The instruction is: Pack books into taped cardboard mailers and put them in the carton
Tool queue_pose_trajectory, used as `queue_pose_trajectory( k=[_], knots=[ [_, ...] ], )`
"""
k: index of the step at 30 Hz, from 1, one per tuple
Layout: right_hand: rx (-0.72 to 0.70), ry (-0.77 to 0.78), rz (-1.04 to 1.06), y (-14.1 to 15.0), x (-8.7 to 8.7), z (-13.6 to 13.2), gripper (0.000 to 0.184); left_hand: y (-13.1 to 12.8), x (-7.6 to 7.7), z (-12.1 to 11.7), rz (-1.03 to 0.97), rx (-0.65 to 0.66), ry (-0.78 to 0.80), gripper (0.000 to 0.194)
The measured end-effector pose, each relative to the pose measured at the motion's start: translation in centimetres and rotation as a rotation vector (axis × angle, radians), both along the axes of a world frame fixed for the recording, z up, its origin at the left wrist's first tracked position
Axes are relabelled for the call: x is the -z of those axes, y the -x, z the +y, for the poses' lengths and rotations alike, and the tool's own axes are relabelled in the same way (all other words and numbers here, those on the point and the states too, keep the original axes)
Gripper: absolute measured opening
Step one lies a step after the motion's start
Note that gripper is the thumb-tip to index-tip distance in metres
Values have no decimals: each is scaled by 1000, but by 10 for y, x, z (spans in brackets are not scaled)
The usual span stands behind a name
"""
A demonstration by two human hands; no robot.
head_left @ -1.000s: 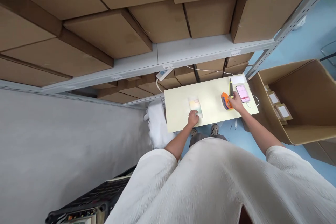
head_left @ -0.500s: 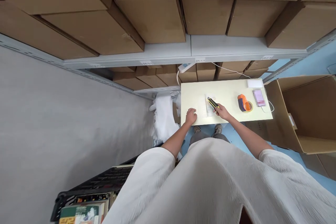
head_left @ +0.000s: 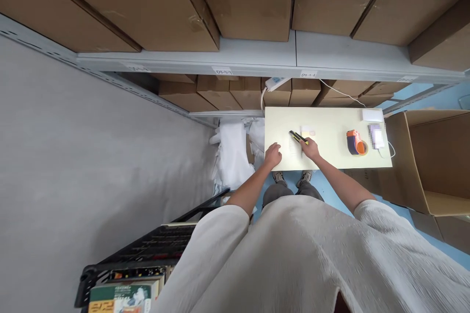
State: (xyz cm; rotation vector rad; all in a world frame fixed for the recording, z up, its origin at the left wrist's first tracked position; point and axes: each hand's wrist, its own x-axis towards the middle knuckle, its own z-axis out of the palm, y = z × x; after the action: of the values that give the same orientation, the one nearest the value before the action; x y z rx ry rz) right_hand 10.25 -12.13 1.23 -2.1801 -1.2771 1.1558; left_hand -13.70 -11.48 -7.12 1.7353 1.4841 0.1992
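Utility knife [head_left: 295,135] in the right hand [head_left: 310,148], above a pale printed piece [head_left: 305,130]

The utility knife is over the left half of a cream table [head_left: 330,129], its dark front end pointing left and slightly away from the person. The right hand is closed around its yellow-and-black handle. How far the blade is out is too small to tell. Just beyond the hand shows the thin printed piece with a patch of yellow; whether the knife touches it cannot be told. The left hand [head_left: 273,155] rests palm down near the table's left front corner, fingers loosely apart.

Well to the right of the knife stands an orange-and-dark tape dispenser [head_left: 355,142]. Near it lie a phone [head_left: 376,136], partly blurred out, and a white box [head_left: 372,115] at the far right corner. A white cable [head_left: 392,149] curls past the right edge, where a large open carton [head_left: 440,151] stands. Behind the table, a grey metal shelf [head_left: 253,61] bears brown boxes [head_left: 253,0], with a power strip [head_left: 276,83] just under its edge. White wrapping material [head_left: 235,151] is heaped to the left, and a black crate [head_left: 143,249] holding books [head_left: 121,298] is nearer the person.
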Motion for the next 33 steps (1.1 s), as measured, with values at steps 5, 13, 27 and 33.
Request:
queue_pose_trajectory(
  k=[5,13,27,33],
  knots=[
    [-10,33,13,6,11,25,26,4,5,-4,-7,38,-1,52],
    [-83,89,-16,-5,10,3,21,7,8,-8,-11,62,-12,55],
    [-307,259,30,-29,-4,-79,28,5,8,-10,5,53,-26,56],
    [-194,175,94,-36,-16,-76,51,4,1,-8,22,52,-3,52]
  ],
)
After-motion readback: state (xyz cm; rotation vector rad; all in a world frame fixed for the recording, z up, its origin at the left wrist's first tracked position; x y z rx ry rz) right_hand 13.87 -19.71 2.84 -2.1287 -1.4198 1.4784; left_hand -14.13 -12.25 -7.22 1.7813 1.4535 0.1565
